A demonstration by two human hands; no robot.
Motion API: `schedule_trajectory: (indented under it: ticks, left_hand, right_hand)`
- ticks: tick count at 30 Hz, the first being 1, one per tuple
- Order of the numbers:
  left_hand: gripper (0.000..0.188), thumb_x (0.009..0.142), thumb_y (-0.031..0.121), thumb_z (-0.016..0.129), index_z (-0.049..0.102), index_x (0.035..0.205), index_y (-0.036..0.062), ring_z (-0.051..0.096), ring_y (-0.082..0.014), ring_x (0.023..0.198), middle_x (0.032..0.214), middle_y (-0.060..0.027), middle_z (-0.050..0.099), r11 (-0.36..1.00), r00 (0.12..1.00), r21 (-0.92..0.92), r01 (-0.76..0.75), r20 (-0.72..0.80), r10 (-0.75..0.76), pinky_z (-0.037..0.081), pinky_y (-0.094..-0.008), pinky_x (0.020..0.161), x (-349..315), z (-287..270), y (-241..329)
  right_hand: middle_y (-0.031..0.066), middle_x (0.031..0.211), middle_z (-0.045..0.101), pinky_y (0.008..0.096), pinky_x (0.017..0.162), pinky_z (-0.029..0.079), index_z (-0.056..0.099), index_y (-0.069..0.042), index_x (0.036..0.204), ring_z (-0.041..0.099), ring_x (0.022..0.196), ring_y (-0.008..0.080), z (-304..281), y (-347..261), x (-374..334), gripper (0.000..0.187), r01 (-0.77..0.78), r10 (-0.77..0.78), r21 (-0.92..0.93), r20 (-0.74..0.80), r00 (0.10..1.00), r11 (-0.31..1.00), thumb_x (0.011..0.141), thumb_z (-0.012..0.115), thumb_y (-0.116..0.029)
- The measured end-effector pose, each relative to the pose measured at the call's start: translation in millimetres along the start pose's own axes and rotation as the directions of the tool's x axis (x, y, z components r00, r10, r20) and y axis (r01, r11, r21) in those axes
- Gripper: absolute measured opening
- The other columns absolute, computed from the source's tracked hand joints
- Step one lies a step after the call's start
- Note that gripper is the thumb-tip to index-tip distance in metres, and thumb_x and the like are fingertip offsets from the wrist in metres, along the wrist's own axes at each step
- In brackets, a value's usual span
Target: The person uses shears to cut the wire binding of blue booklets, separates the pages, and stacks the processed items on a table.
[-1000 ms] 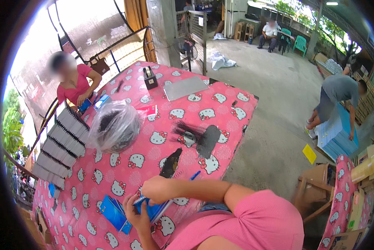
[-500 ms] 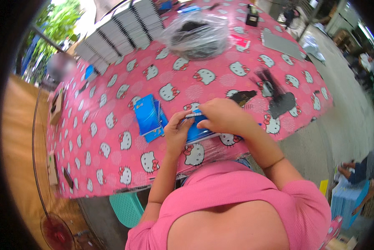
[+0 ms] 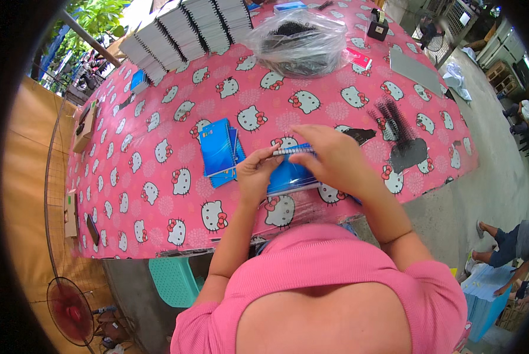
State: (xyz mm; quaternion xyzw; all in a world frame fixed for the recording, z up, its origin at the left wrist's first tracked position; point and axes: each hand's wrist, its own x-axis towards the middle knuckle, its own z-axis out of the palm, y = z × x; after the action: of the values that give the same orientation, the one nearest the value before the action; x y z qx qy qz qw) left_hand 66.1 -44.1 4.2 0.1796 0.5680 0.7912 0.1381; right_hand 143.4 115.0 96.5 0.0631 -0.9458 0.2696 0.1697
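Observation:
A blue-covered notebook [image 3: 289, 177] lies flat at the table's near edge, its holed spine edge with a binding coil facing away from me. My left hand [image 3: 256, 176] pinches the left end of that spine. My right hand [image 3: 333, 156] is closed along the right part of the spine, thumb on the near side and fingers over the far side; its fingertips are partly hidden. Left of my left hand lies a small pile of blue spiral notebooks [image 3: 216, 148]. Beyond my right hand are loose black binding coils [image 3: 393, 118] and a dark, shiny flat piece [image 3: 360, 135].
A pink patterned cloth covers the table [image 3: 152, 168]. Tall rows of spiral-bound books [image 3: 185, 32] stand at the back left, beside a clear plastic bag [image 3: 303, 56] of black coils. A tape dispenser [image 3: 378, 26] and grey board [image 3: 415, 71] lie far right. A person [image 3: 515, 248] bends at lower right.
The view has shifted slightly, so the table sits a little higher. My right hand's fingers have moved a little along the spine; my left hand keeps its pinch.

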Motion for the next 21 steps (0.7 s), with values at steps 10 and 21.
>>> schedule_trajectory:
  ticks: [10,21]
  left_hand:
    - [0.028,0.077,-0.012,0.063,0.062,0.104,-0.0044,0.062,-0.0136,0.084,0.092,-0.0099,0.065,0.995,0.999,-0.087,0.044,0.001,-0.044,0.051,-0.0240,0.076,2,6,-11]
    - [0.032,0.075,-0.011,0.065,0.062,0.107,-0.0050,0.060,-0.0118,0.085,0.093,-0.0073,0.063,0.990,0.995,-0.112,0.081,-0.042,-0.086,0.052,-0.0238,0.076,-1,10,-11]
  right_hand:
    - [0.0101,0.076,0.057,0.0408,0.068,0.042,0.059,-0.006,0.082,0.056,0.077,0.0288,21,14,2,0.014,0.040,-0.068,-0.176,-0.153,0.986,0.984,0.077,0.062,-0.018]
    - [0.0091,0.082,0.058,0.0414,0.070,0.042,0.060,-0.007,0.083,0.057,0.084,0.0283,32,12,1,0.014,-0.038,0.027,-0.088,-0.118,0.993,0.995,0.073,0.065,-0.015]
